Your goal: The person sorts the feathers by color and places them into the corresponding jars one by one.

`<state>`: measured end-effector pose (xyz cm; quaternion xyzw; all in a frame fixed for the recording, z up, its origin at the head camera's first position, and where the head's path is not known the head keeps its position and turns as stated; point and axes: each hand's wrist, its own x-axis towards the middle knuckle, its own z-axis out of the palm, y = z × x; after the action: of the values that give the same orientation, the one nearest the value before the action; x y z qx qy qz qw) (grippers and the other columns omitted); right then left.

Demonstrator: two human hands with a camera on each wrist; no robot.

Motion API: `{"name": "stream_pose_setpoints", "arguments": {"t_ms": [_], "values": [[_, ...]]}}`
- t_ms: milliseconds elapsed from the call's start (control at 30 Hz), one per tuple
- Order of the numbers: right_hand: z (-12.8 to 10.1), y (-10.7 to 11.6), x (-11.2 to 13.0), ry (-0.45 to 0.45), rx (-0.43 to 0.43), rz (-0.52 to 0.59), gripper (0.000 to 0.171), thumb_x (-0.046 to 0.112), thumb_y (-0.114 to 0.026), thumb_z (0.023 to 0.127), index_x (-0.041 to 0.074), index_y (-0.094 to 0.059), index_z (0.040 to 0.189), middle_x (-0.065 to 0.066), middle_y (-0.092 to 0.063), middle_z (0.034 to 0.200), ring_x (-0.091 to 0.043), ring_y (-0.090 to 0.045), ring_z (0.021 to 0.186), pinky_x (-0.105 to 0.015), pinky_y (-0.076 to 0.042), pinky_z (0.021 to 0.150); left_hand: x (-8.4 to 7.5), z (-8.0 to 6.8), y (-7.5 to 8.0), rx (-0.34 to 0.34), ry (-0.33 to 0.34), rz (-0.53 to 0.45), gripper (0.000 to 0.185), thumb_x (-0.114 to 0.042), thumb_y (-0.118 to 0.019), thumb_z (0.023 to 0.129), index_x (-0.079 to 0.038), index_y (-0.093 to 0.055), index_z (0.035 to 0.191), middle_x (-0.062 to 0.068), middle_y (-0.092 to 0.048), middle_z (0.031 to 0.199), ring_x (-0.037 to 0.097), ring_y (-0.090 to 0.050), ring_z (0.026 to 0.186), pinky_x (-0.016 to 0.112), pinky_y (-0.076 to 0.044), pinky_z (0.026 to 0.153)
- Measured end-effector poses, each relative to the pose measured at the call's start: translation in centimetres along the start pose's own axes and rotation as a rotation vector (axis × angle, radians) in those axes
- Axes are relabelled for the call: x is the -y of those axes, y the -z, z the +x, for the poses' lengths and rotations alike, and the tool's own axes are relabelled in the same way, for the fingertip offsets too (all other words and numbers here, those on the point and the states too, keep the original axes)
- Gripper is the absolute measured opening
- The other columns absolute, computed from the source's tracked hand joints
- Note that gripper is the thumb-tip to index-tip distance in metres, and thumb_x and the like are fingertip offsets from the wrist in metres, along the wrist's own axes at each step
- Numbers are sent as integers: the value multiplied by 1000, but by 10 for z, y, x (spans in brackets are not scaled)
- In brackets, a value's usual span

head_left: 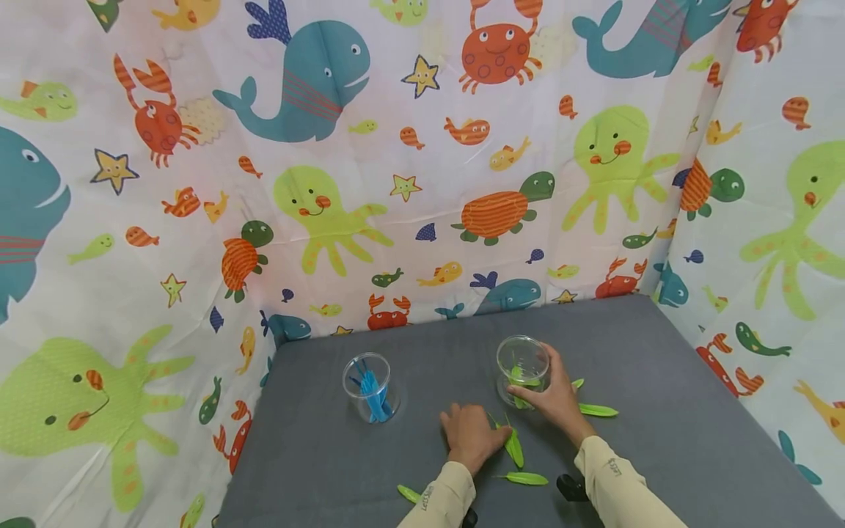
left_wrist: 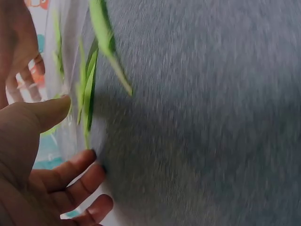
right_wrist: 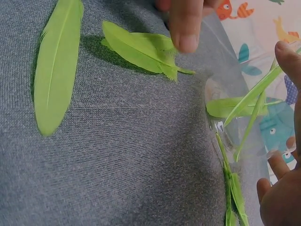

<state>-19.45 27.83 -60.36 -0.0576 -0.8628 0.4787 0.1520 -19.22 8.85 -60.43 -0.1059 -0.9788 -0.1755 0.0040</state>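
Observation:
My right hand [head_left: 560, 392] grips a clear plastic cup [head_left: 521, 352] from its right side, thumb in front. Several green feathers [right_wrist: 256, 89] show inside the cup. My left hand [head_left: 470, 436] is low over the table, left of and nearer than the cup. Its thumb overlaps a pair of green feathers [head_left: 513, 447] on the table. The left wrist view shows the left thumb [left_wrist: 51, 113] apart from the fingers [left_wrist: 75, 165], with no feather pinched between them.
Another clear cup [head_left: 361, 389], with blue feathers or strips [head_left: 373, 396] in it, stands on the left of the grey table [head_left: 310, 462]. Loose green feathers lie near the front [head_left: 526, 479], by the left sleeve [head_left: 409, 494] and right of the held cup [head_left: 598, 411]. A patterned curtain [head_left: 409, 308] surrounds the table.

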Motion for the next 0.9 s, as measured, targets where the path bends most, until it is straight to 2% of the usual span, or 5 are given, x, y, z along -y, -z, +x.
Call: {"name": "stream_pose_setpoints", "arguments": {"t_ms": [267, 400, 533, 733, 900], "values": [[1, 0, 1, -10, 8, -10, 113, 41, -90, 75, 16, -20, 159, -22, -41, 157, -46, -38, 144, -75, -16, 109, -11, -4, -18, -77, -32, 100, 56, -71, -82, 64, -19, -68, 77, 1, -59, 76, 24, -52, 79, 48, -39, 75], [1, -1, 1, -11, 6, -6, 112, 41, -90, 75, 16, -20, 159, -21, -41, 156, -45, -38, 144, -75, -16, 109, -16, -7, -24, -65, -37, 121, 66, -74, -82, 64, -17, -71, 96, 2, -62, 86, 23, -51, 84, 45, -37, 74], [0, -1, 1, -3, 5, 2, 113, 40, -91, 75, 15, -20, 159, -22, -41, 156, -46, -38, 144, -75, -16, 108, -19, -10, -25, -55, -32, 130, 63, -66, -85, 67, -16, -72, 102, 3, -62, 89, 23, -51, 85, 44, -37, 72], [0, -1, 0, 0, 0, 9, 112, 38, -91, 74, 15, -21, 159, -23, -41, 156, -46, -38, 144, -75, -16, 109, -19, -10, -17, -54, -41, 89, 31, -42, -86, 73, -19, -66, 76, 0, -58, 77, 22, -50, 79, 44, -36, 70], [0, 1, 0, -5, -4, 9, 112, 39, -91, 74, 15, -21, 159, -23, -41, 156, -47, -38, 144, -75, -16, 109, -17, -11, -12, -48, -55, 56, 36, -28, -81, 75, -24, -50, 57, -3, -51, 67, 20, -48, 73, 45, -36, 69]]}}
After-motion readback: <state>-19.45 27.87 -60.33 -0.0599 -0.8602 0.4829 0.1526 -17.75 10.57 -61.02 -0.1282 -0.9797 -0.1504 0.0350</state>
